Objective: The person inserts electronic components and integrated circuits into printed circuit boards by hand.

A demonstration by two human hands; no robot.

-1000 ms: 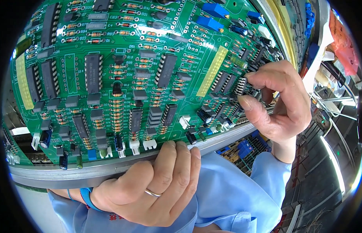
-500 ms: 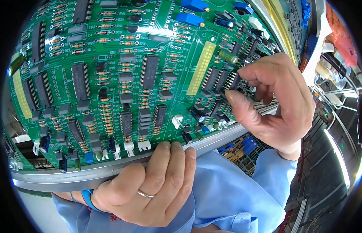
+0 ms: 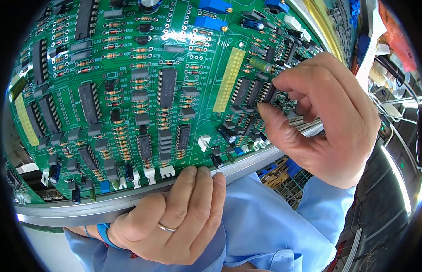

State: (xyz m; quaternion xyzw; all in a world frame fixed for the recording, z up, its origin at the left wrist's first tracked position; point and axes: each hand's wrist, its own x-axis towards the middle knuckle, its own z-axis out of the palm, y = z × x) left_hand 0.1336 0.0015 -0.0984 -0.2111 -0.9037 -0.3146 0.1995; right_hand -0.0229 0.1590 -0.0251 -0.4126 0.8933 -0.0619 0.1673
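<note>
A large green circuit board (image 3: 204,97), crowded with resistors, capacitors and black chips, lies before me behind a metal rail (image 3: 143,199). At its right part, the thumb and index finger of my right hand (image 3: 331,115) are bent around the two ends of a black multi-legged chip (image 3: 266,93). Its other fingers curl behind and are partly hidden. Two similar chips sit beside this one on the left. Over the rail, my left hand (image 3: 179,220) curls its fingers, with fingertips at the board's near edge by a white connector (image 3: 167,171). Its thumb lies folded against the rail.
Yellow tape strips (image 3: 229,79) cover parts of the board. Blue box-shaped parts (image 3: 211,22) and a white connector (image 3: 203,142) stand up from it. Past the right end are a red plastic bag (image 3: 397,34), and cables. Another board edge shows at lower left.
The board appears slightly further left in view. My right hand has kept its pinch at the same chip, its wrist turned a little lower. My left hand remains on the rail.
</note>
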